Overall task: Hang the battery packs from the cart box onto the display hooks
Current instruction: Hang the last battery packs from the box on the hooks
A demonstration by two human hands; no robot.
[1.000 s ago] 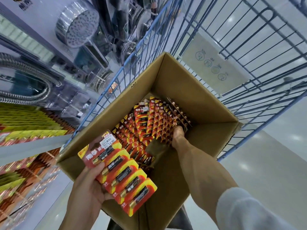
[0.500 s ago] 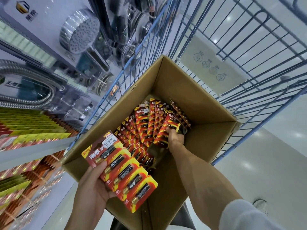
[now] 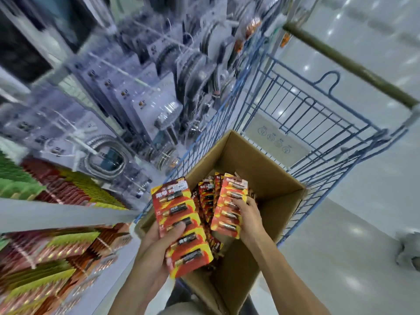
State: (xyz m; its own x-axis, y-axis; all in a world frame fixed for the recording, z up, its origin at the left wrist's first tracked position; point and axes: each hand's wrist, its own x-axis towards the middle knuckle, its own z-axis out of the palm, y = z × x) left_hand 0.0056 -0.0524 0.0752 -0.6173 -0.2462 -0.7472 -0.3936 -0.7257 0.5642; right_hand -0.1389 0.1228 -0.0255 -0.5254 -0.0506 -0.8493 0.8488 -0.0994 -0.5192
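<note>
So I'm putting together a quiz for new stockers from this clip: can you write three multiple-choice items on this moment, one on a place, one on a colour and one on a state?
1. Where does the cardboard box sit?
A. in the blue wire cart
B. on the floor
C. on a shelf

2. What colours are the battery packs?
A. blue and white
B. red and yellow
C. green and black

3. What is the right hand doing?
A. hanging open at the person's side
B. gripping the cart handle
C. holding a strip of battery packs over the box

Answers: 1 A, the cart's wire walls stand around the box. 2 B, the strip in the left hand shows red and yellow card. 3 C, its fingers curl round the strip's edge.
</note>
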